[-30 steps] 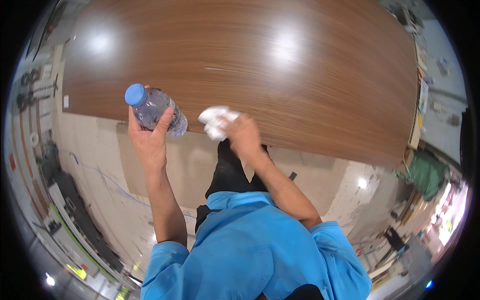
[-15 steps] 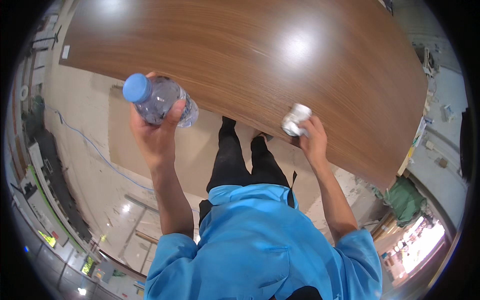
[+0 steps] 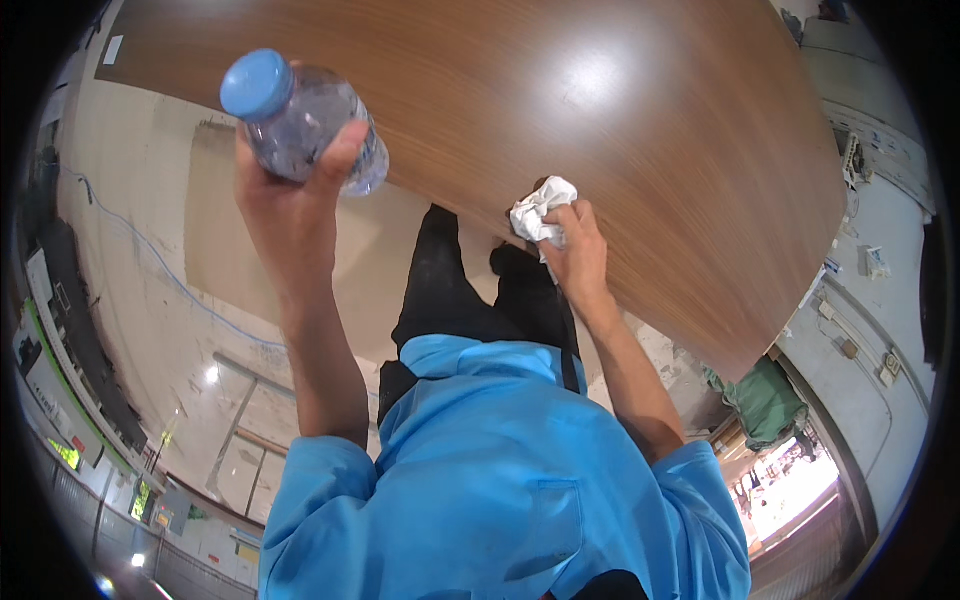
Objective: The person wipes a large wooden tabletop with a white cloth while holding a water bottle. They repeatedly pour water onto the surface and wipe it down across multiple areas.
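A clear plastic bottle (image 3: 305, 115) with a blue cap is gripped in my left hand (image 3: 285, 210), its capped end tilted up toward the left. My thumb lies across the bottle's side; most of the other fingers are hidden behind it. My right hand (image 3: 580, 250) holds a crumpled white tissue (image 3: 545, 208) at the near edge of a large brown wood-grain panel (image 3: 480, 110). The tissue overlaps that edge, and its underside is out of sight. I cannot tell how firmly it presses on the surface.
Under the panel a tan board (image 3: 235, 220) lies on the pale floor, with a thin blue cable (image 3: 170, 278) running beside it. To the right hangs a green cloth or bag (image 3: 762, 405), near a wall with sockets (image 3: 888, 370). My legs are close to the panel's edge.
My left hand has risen with the bottle, farther up and slightly left. The right hand has slid left and a little up along the panel's near edge with the tissue.
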{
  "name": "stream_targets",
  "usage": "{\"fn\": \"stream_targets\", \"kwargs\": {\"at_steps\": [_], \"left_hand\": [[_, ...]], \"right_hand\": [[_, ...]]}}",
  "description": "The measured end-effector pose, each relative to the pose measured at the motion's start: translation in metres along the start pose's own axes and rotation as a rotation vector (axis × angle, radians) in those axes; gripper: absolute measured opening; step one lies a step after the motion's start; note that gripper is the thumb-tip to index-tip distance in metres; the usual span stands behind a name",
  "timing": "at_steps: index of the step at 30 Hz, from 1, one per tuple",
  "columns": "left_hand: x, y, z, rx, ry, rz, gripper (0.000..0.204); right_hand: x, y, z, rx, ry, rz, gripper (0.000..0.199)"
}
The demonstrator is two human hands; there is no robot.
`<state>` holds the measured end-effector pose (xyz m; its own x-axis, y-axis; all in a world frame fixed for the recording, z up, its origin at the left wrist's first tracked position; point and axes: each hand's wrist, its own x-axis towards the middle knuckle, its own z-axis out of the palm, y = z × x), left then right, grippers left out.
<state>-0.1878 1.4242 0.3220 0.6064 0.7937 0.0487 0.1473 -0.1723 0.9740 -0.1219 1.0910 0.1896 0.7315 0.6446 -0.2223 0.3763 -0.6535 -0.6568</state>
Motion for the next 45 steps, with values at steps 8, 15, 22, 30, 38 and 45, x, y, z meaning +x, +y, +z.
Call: {"fn": "stream_targets", "kwargs": {"at_steps": [8,15,22,30,38,45], "left_hand": [[-0.028,0.015,-0.013,-0.052,0.151,0.059,0.055],[-0.120,0.032,0.001,-0.118,0.425,0.102,0.055],[-0.212,0.055,-0.012,0.118,0.786,-0.001,0.055],[-0.267,0.054,-0.016,0.091,1.021,0.037,0.058],[-0.282,0.033,-0.007,0.099,1.098,0.007,0.059],[-0.265,0.018,0.010,0.078,0.947,0.017,0.055]], "right_hand": [[-0.019,0.090,-0.071,-0.122,0.168,-0.024,0.044],[-0.004,0.154,-0.083,-0.031,-0.020,-0.483,0.051],[0.009,0.167,-0.078,0.179,-0.060,-0.597,0.042],[0.012,0.166,-0.076,0.232,-0.108,-0.580,0.039],[0.011,0.173,-0.072,0.199,-0.084,-0.598,0.038],[0.007,0.179,-0.069,0.252,-0.089,-0.553,0.036]]}}
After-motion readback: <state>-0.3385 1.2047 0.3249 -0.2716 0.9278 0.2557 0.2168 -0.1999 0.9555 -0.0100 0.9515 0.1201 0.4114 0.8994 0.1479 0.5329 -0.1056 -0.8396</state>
